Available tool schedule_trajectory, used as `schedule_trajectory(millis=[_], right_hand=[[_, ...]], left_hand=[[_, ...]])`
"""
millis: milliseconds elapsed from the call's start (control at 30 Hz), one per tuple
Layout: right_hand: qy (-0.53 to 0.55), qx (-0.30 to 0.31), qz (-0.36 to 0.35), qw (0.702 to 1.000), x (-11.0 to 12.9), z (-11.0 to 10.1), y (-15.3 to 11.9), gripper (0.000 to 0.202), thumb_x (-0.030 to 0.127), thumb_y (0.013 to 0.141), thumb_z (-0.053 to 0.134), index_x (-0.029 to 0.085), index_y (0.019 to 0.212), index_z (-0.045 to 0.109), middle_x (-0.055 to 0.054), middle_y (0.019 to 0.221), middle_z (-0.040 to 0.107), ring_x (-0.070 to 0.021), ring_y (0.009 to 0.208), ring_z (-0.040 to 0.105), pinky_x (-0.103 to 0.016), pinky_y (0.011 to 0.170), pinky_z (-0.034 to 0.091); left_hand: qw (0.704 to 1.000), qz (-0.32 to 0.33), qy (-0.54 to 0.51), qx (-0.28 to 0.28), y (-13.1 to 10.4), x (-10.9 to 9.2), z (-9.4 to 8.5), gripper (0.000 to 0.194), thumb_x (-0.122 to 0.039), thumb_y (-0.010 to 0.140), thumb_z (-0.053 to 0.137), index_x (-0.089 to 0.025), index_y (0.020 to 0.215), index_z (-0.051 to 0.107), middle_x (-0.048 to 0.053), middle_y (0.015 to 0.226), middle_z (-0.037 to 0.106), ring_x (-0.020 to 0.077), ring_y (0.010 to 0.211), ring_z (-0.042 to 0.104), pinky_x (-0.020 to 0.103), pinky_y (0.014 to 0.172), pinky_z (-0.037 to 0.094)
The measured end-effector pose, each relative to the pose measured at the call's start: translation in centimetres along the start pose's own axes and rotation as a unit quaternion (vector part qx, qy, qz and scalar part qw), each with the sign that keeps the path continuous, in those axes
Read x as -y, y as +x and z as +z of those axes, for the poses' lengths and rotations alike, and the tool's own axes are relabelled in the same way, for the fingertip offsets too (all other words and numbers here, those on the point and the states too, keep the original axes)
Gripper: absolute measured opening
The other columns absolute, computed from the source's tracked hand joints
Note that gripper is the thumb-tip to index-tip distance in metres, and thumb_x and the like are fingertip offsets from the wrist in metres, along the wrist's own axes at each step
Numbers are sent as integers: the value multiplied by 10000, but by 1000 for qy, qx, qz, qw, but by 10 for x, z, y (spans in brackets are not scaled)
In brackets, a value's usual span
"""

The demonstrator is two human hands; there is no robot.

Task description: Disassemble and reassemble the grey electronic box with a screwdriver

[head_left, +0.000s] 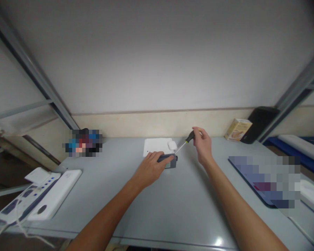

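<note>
Near the middle of the grey table (157,209), my left hand (151,168) holds a small dark grey device (173,163) with vent slots and a greenish panel, its fingers on the top and side. My right hand (202,143) grips the dark handle of a screwdriver (190,136), raised to the right. The screwdriver's thin shaft slants down left, and its tip meets the device's top near its right end; the exact contact spot is too small to tell. Behind the device lie a white sheet (154,144) and a small white object (172,145).
At the left are a white power strip (31,195) with cables and a long white case (57,195). A yellow box (238,129) and a black object (260,123) lean at the back right. A dark blue mat (244,177) lies at the right.
</note>
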State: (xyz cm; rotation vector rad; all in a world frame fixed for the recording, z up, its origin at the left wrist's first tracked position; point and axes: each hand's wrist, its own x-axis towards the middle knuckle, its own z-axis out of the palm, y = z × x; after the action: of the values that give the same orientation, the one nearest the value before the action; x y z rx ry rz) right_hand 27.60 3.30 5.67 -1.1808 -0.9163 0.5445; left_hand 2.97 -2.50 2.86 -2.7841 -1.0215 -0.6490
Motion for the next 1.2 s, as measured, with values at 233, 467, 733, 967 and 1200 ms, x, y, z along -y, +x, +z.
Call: schedule_trajectory(millis=[233, 467, 733, 967, 1200], right_hand=[[-16, 75, 28, 997, -21, 10, -10, 463, 589, 827, 634, 165, 1008, 686, -32, 747, 688, -135, 597, 545, -265, 590, 411], [-52, 210, -10, 976, -22, 21, -32, 443, 566, 844, 639, 190, 1075, 684, -89, 943, 742, -206, 828, 664, -312, 737, 483], [-17, 249, 38, 968, -29, 26, -38, 469, 579, 821, 663, 209, 1109, 673, -95, 1002, 747, -223, 878, 674, -285, 649, 492], [-11, 242, 54, 969, -30, 26, -37, 536, 627, 788, 675, 194, 1104, 685, -99, 971, 754, -197, 772, 656, -259, 586, 445], [-7, 228, 62, 972, -22, 24, -35, 585, 660, 768, 676, 183, 1107, 684, -84, 909, 744, -148, 608, 570, -254, 527, 376]], left_hand=[[999, 8, -43, -32, 1, -4, 2, 470, -229, 1019, 431, -340, 1476, 427, 100, 1383, 510, 265, 1247, 499, 471, 1050, 433], [936, -173, -165, -260, -7, 33, -5, 333, -256, 1047, 343, -212, 1277, 579, 97, 1206, 597, 216, 1158, 560, 400, 1037, 451], [957, -201, -113, -176, -13, 71, 15, 224, -166, 971, 472, -203, 1055, 677, 65, 1001, 611, 219, 1019, 565, 403, 966, 475], [970, -197, -65, -125, -17, 77, 24, 214, -198, 955, 534, -225, 1049, 725, 77, 1069, 588, 245, 1041, 510, 446, 972, 470], [970, -200, -55, -127, -17, 76, 22, 196, -319, 960, 585, -239, 1062, 732, 76, 1133, 578, 249, 1099, 482, 455, 1011, 449]])
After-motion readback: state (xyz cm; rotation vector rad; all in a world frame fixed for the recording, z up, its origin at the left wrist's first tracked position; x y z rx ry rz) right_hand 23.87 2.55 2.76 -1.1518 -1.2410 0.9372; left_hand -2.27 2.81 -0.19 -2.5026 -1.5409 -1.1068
